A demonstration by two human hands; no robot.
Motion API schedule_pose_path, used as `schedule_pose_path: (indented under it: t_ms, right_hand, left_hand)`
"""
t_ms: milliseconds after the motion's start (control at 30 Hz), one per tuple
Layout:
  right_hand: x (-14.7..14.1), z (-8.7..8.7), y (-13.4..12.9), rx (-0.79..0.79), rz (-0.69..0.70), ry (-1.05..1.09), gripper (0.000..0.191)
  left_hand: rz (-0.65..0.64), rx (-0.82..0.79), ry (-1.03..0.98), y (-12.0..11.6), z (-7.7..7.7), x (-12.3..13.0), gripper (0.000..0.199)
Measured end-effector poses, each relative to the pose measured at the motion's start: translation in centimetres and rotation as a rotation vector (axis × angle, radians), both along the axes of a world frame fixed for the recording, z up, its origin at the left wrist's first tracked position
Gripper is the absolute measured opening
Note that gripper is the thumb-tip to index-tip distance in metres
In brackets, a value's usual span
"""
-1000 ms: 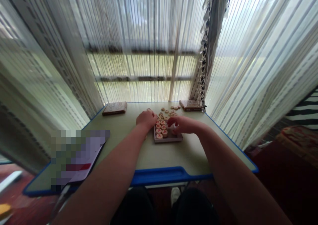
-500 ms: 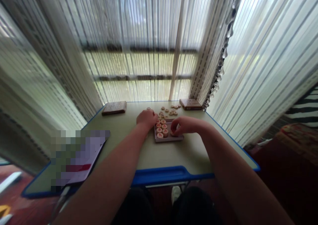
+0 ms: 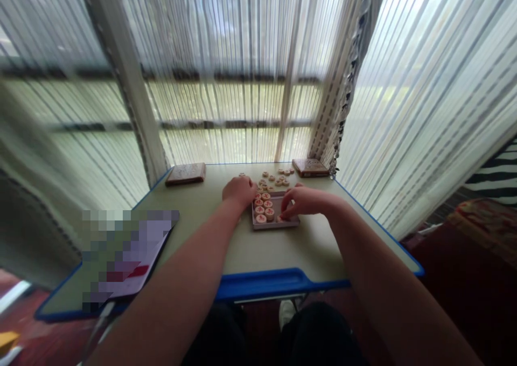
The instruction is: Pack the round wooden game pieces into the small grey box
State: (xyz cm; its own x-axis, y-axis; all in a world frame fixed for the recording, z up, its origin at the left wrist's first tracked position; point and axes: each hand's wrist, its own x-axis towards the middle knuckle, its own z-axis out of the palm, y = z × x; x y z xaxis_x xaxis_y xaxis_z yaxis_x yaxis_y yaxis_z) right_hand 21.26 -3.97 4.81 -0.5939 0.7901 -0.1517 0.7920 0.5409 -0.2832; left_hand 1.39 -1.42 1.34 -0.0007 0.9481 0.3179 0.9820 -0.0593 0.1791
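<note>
A shallow box [image 3: 278, 226] sits on the table, with round xiangqi pieces [image 3: 267, 204] marked in red lined up in columns along its left side. My right hand [image 3: 305, 200] reaches in from the right, thumb and fingers closed on a xiangqi piece [image 3: 280, 219] low in the box, right of the columns. At the box's upper left corner is my left hand [image 3: 239, 191], its fingers curled. What those fingers hold, if anything, is hidden. Loose xiangqi pieces [image 3: 278, 181] lie scattered just beyond the box.
Two flat brown boxes [image 3: 186, 173] lie at the table's far corners. A tablet-like device [image 3: 141, 269] with a blurred screen rests on the left, a cable at its near end. The table [image 3: 262, 253] has a blue rim, with sheer curtains [image 3: 226, 107] behind it.
My right hand has shifted slightly, and its fingers cover less of the piece in the box. My left hand stays at the box's corner.
</note>
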Motion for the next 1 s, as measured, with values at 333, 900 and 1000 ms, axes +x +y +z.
schedule_pose_path:
  t_ms: [333,900,1000]
  right_hand:
    - [-0.72,-0.05,-0.28,-0.073,0.014,0.04,0.035]
    - [-0.45,-0.02,-0.23,-0.134,0.022,0.054,0.028]
    - [-0.42,0.16,-0.29,-0.138,0.001,0.045,0.028]
  left_hand:
    - [0.009,-0.003,0.02,-0.02,0.13,0.09,0.044]
    - [0.007,-0.018,0.028,0.12,-0.11,-0.08,0.046]
    - [0.007,-0.011,0.036,0.15,-0.1,-0.08,0.047]
